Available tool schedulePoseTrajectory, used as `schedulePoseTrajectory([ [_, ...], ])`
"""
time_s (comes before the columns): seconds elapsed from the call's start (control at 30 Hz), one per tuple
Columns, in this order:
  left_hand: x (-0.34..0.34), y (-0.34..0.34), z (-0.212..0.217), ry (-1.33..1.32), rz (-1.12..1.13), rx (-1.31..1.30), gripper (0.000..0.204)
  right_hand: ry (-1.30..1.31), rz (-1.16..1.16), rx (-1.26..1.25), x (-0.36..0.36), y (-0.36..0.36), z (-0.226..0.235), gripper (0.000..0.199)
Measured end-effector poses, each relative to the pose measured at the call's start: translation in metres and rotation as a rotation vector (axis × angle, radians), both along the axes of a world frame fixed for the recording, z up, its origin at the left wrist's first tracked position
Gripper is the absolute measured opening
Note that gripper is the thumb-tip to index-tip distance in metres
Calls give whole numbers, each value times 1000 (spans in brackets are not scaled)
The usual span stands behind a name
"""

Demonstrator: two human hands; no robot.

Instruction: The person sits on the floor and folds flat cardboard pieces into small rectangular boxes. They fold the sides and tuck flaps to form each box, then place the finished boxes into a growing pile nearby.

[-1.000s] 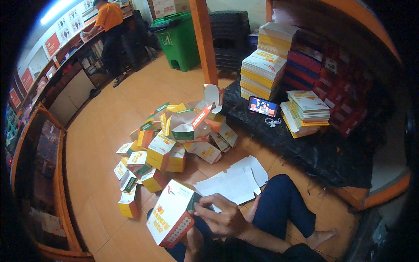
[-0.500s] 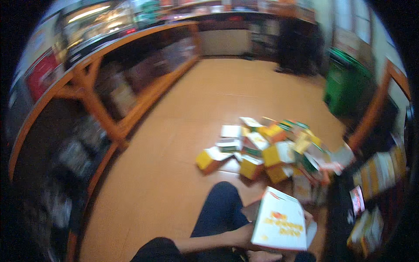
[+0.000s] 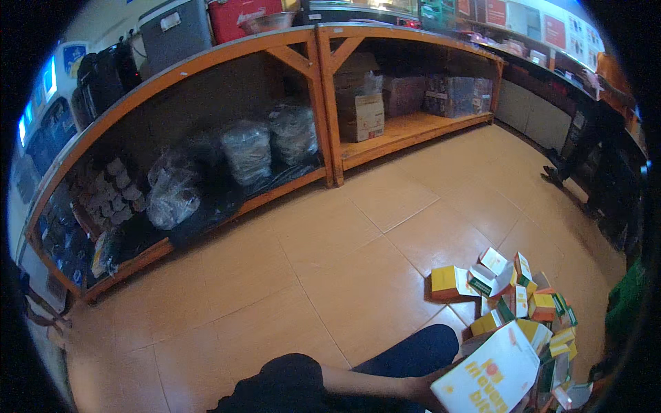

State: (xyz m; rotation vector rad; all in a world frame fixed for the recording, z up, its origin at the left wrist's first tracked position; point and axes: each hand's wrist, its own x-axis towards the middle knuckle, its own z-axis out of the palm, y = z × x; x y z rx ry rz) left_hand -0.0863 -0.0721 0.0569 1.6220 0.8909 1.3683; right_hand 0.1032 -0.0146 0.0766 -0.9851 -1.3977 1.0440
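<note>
A white cardboard box (image 3: 487, 368) with yellow print on its face is held up in front of my knee at the lower right. My left hand (image 3: 425, 389) grips it at its left side, with the fingers mostly hidden behind the board. Of my right hand (image 3: 522, 404) only a sliver shows at the lower right edge of the box, closed against it. Just beyond lies a loose pile of similar small cartons in white, yellow, orange and green, among them a yellow and white carton (image 3: 445, 282) at its left edge. Several have raised flaps.
A long wooden counter (image 3: 332, 110) with open shelves runs along the left and back, holding plastic-wrapped stacks (image 3: 246, 153) and a brown carton (image 3: 365, 118). A person's dark-clothed legs (image 3: 585, 148) stand at the far right. A green bin (image 3: 625, 303) is at the right edge.
My view has swung left, bringing more of the shelving in and shifting the pile and the box rightward. The white box stays in my hands.
</note>
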Motion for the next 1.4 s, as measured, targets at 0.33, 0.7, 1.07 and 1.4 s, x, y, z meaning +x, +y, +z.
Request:
schedulePoseTrajectory([
  [0.33, 6, 2, -4, -26, 22, -26, 47, -231, 60, 471, 19, 4, 10, 34],
  [0.7, 28, 3, -4, 50, -71, -18, 43, -479, -30, 569, 22, -9, 2, 34],
  [1.07, 79, 1, 2, -364, -190, -455, 31, -418, -397, 653, 43, -45, 7, 28],
  [1.4, 150, 0, -57, 142, -181, -162, 50, -511, -595, 495, 121, -118, 0, 15],
])
